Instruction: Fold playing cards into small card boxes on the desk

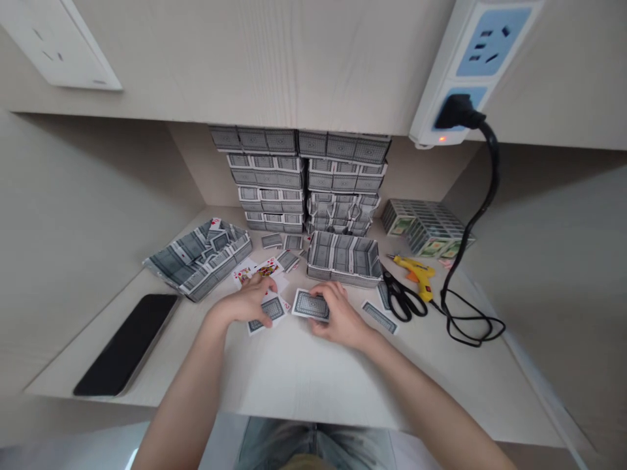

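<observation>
A small stack of playing cards (308,304), backs up, is gripped in my right hand (340,318) between the thumb and the fingers, just above the table. My left hand (243,301) lies to the left with thumb and fingers spread, touching a face-down playing card (272,309). Beyond its fingers are loose face-up cards (268,268), partly hidden by the hand. An open box made of folded cards (343,277) sits behind my right hand. Several face-down cards (289,260) lie between the hands and the stacked boxes.
Stacked card boxes (272,176) stand against the back wall. At left are a card tray (215,275) with loose pieces and a phone (128,346). At right lie black scissors (402,297), a yellow glue gun (416,271) and its cable. A power strip (470,65) hangs above.
</observation>
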Demonstrator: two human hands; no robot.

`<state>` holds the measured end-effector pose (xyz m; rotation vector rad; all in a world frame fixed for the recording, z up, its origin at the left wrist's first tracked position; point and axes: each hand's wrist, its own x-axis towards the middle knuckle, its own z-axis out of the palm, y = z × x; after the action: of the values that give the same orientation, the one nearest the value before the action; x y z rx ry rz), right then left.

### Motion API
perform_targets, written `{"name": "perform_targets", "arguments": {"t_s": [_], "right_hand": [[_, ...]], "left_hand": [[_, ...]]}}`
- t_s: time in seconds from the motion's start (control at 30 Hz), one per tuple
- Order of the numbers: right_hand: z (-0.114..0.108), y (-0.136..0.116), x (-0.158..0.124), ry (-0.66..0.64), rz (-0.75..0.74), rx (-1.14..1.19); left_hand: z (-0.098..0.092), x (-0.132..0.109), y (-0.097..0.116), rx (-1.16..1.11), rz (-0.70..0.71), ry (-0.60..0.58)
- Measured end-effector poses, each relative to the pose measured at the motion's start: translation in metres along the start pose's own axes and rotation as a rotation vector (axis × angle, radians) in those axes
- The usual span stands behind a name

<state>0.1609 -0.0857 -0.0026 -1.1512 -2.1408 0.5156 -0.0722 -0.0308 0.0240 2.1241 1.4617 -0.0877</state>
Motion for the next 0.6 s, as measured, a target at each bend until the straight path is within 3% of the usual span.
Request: {"name": "perform_targets", "arguments": {"t_s": [0.13, 0.4, 0.6], "right_hand": [[0.002, 0.001, 0.000, 0.059, 0.007, 0.134], [0.015, 0.013, 0.000, 0.125, 0.174, 0.442], [0.016, 0.015, 0.002, 0.188, 0.154, 0.504]], "left_hand": [[0.005, 0.004, 0.003, 0.038, 0.026, 0.050], [0.012, 0.009, 0.001, -0.075, 0.078, 0.146], [0.012, 0.013, 0.009, -0.240, 0.124, 0.270]]}}
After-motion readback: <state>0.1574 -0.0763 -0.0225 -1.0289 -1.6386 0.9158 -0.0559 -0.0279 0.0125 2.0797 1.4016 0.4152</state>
